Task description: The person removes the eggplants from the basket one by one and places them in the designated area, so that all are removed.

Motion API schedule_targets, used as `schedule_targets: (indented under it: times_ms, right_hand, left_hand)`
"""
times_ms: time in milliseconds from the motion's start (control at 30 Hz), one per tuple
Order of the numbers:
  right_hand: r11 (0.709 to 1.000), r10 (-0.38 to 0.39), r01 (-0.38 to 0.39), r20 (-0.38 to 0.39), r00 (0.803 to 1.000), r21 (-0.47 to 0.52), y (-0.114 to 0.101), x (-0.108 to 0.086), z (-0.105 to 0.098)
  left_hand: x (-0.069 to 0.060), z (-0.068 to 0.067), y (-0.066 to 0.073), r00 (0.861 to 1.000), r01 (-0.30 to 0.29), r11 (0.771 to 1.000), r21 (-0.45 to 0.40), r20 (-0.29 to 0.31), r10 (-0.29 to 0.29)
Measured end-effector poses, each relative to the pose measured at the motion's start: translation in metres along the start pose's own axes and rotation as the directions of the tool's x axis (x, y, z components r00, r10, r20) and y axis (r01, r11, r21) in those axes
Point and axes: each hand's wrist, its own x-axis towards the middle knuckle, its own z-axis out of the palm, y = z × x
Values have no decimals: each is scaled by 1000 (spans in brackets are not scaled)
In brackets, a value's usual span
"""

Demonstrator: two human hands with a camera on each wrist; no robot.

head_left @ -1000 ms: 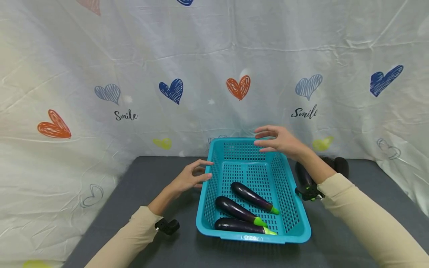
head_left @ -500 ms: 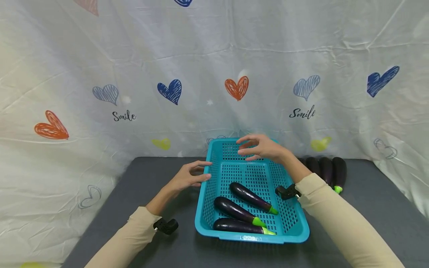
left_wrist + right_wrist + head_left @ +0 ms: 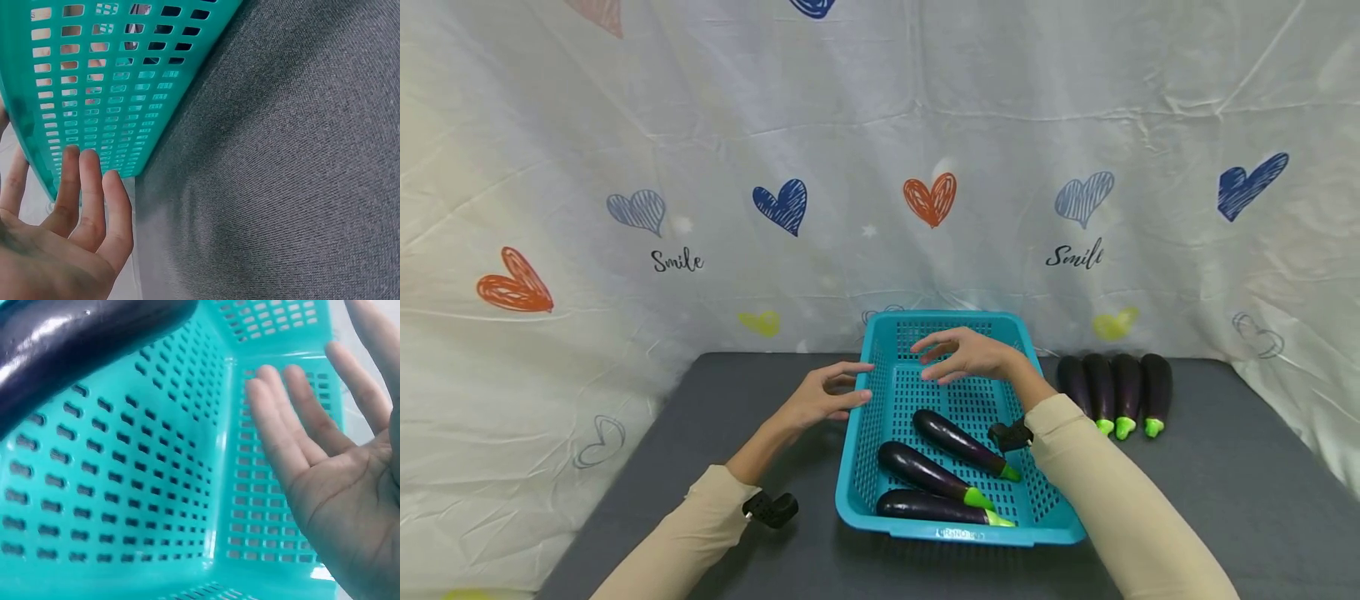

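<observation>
A turquoise perforated plastic basket (image 3: pixel 940 318) stands on the dark grey cloth. Inside it, towards the front, lie three dark purple eggplants with green stem ends: a rear one (image 3: pixel 957 438), a middle one (image 3: pixel 925 471) and a front one (image 3: pixel 931 506). My left hand (image 3: pixel 814 400) is at the basket's left rim, its index finger and thumb tips at the edge; in the left wrist view the other fingers (image 3: pixel 92 200) stretch along the outer wall. Over the basket's rear half hovers my right hand (image 3: pixel 973 354), fingers loosely bent and holding nothing. One eggplant (image 3: pixel 81 347) shows beside it in the right wrist view.
To the right of the basket, several more eggplants (image 3: pixel 1127 392) lie side by side in a row, stem ends towards me. A white cloth with printed hearts (image 3: pixel 1000 125) hangs behind the table (image 3: pixel 760 375).
My right hand has moved left and lower, from the basket's back right corner to over its inside. The eggplant row on the right is now uncovered. My left hand stays at the rim.
</observation>
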Motion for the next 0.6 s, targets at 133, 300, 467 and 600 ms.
schedule_targets:
  times_ms: [133,300,467,600]
  right_hand:
    - [998,58,-59,30,998,11,6,7,6]
    - [991,84,-85,8,996,99,19,12,12]
    - [971,92,-86,-17,996,221,35,13,18]
    - [951,105,-99,-3,994,293,42,13,23]
  left_hand:
    - [1,1,-1,1000,4,1000,-1,-5,-4]
    - [1,2,-2,1000,0,1000,-2,5,0]
    - [1,2,-2,1000,3,1000,-4,0,-3]
    - [0,2,-2,1000,3,1000,-14,-1,-3]
